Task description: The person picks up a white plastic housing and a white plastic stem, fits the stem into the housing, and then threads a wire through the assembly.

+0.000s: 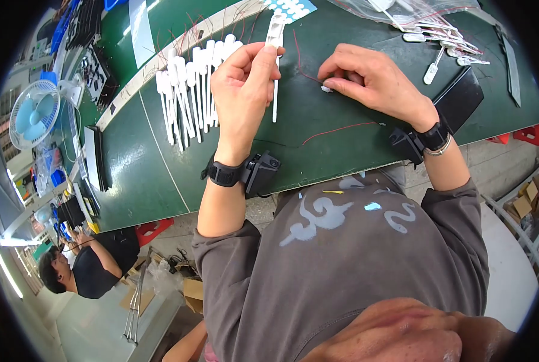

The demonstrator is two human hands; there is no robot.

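Note:
My left hand (242,90) pinches a slim white plastic stick (275,33) with a wider, hollow head that points away from me. To its right, my right hand (381,81) has thumb and forefinger closed on a small whitish piece (326,88), too small to name. A thin red wire (298,54) runs up from near those fingertips. Another red wire (342,129) lies on the green table between my wrists. Left of my left hand, several white paddle-headed sticks (191,84) lie side by side in a row, with thin wires rising beyond them.
A light blue sheet with white pads (293,8) lies at the far edge. Far right are a clear plastic bag (396,11), a pile of wired white sticks (444,39) and a black panel (462,99). A fan (34,114) and another person (94,262) are at left.

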